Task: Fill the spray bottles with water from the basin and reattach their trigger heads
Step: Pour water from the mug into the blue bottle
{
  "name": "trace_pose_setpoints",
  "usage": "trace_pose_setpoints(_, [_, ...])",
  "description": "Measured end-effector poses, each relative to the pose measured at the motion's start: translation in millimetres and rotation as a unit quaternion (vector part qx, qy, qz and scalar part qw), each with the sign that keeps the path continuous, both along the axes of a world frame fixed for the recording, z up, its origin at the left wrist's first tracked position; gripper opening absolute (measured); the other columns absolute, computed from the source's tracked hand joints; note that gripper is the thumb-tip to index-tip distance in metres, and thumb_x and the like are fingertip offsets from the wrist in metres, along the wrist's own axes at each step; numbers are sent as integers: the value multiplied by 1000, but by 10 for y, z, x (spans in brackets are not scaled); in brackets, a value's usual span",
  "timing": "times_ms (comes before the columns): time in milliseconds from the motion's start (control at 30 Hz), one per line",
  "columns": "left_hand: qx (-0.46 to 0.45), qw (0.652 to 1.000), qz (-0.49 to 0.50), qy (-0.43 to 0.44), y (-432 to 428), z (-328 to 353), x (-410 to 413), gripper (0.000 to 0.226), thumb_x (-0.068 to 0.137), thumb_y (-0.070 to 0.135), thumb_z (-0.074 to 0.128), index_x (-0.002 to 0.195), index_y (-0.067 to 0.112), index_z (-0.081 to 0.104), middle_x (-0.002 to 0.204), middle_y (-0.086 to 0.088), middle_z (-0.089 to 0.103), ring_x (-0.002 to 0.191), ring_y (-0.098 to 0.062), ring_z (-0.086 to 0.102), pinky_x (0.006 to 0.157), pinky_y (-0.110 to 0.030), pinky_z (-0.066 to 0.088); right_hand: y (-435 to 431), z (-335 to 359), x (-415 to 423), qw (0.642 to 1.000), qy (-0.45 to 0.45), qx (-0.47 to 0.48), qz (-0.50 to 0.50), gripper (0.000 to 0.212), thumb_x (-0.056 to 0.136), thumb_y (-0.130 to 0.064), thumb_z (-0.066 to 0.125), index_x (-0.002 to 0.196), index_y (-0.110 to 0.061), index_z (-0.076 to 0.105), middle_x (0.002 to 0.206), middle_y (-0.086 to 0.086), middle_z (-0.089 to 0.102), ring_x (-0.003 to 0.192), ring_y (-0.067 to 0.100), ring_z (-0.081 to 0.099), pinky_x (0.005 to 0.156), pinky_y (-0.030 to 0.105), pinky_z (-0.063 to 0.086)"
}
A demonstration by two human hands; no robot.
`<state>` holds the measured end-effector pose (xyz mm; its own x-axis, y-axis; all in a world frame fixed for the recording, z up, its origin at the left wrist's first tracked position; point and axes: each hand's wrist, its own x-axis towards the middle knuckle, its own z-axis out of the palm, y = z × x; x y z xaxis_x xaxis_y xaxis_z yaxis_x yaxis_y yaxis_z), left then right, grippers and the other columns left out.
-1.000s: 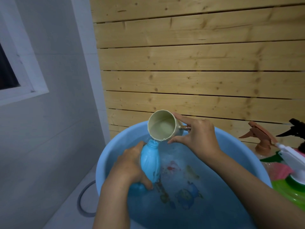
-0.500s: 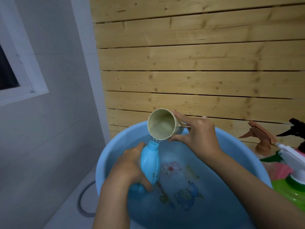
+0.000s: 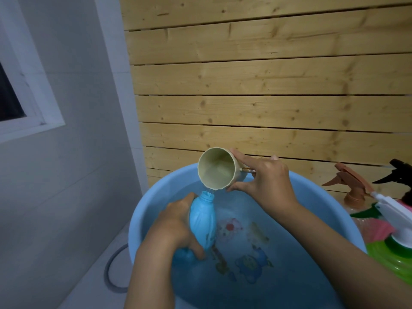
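Over the round light-blue plastic basin (image 3: 160, 192), the left hand (image 3: 171, 224) gripped the small sky-blue ribbed plastic spray bottle (image 3: 202, 217) round its belly, fingers and thumb wrapped close. The bottle leaned toward the basin's far rim with its neck bare and its base dipped in the basin's water. Above the basin's far side the right hand (image 3: 267, 184) held the pale beige plastic cup (image 3: 217, 168), forefinger laid along the top, thumb beneath, the other fingers curled at the handle. Compared with a second before, the cup had been tipped a little further. The pool seen inside it then had nearly gone, and only a thin trickle fell from its lower lip into the bottle's neck just below. Bottle and left hand had scarcely shifted. Judgement: this cupful was about spent. How full the opaque bottle stood could not be told, so either another scoop from the basin or the capping step came next. Just past the basin's right rim stood a brown plastic trigger head (image 3: 350, 186), a black one (image 3: 399, 175) and a white one (image 3: 392, 208) atop a green bottle (image 3: 396, 257). Which head belonged to the blue bottle could not be told.
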<state>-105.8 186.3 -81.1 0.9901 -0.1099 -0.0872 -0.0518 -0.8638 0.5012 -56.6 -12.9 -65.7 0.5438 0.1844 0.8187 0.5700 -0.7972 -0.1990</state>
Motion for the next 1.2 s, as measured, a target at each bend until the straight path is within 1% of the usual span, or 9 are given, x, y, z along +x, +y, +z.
trace_pose_setpoints(367, [-13,1000,1,-2,11,-16,2,86,39,25,92,109,35,43,107,9,56,98,-16,57,79,-37,55,21,-8,-6,1000,-6,-9,6,84,39,-38,94,118,-23,68,54,-3,63,47,17,56,68,27,33])
trace_pose_setpoints(533, [-18,1000,-1,-1,7,-7,-7,85,40,22,92,110,32,44,107,7,56,98,-17,57,79,-38,56,9,-8,-2,1000,-12,-1,12,83,42,-37,93,119,-23,68,57,-2,65,48,18,57,69,24,26])
trace_pose_setpoints(633, [-15,1000,2,-4,6,1,-13,86,41,21,93,111,33,44,108,8,55,99,-17,56,79,-37,55,12,8,-6,1000,-18,-1,14,82,41,-36,94,118,-22,68,58,-4,64,48,11,50,67,26,27])
trace_pose_setpoints(733, [-15,1000,6,-7,5,0,-9,88,40,21,93,113,33,44,109,8,55,99,-17,56,79,-36,55,6,15,-4,1000,-29,-3,12,81,42,-36,94,118,-20,69,61,-5,66,57,1,37,68,24,26])
trace_pose_setpoints(833, [-13,1000,8,-7,2,4,-11,88,40,21,93,112,32,44,109,6,55,99,-19,56,79,-38,55,-5,13,4,999,-35,-6,14,81,43,-36,93,119,-20,68,62,-6,65,59,1,33,68,24,26])
trace_pose_setpoints(900, [-11,1000,9,-8,2,5,-11,87,40,21,93,111,30,44,107,6,56,98,-19,56,80,-39,55,-3,9,6,999,-34,-14,14,81,44,-36,93,119,-20,68,62,-6,66,59,2,33,68,23,23])
trace_pose_setpoints(1000, [-11,1000,10,-8,3,0,-8,89,39,22,93,113,31,43,107,6,55,98,-19,57,81,-40,55,-1,14,8,999,-37,-31,16,80,44,-35,93,119,-18,68,61,-4,65,56,6,39,64,22,14])
trace_pose_setpoints(1100, [-14,1000,8,-13,0,-1,-3,90,39,22,93,114,31,44,107,7,56,98,-18,56,81,-39,55,1,27,-8,998,-44,-46,14,80,44,-33,94,119,-17,69,60,-3,64,54,11,49,67,21,16])
trace_pose_setpoints(1200, [-14,1000,9,-8,-6,6,0,90,41,23,92,115,31,43,109,7,55,99,-18,56,82,-39,54,6,39,-15,997,-52,-56,19,78,47,-30,94,120,-17,68,60,-3,63,55,9,41,66,20,13])
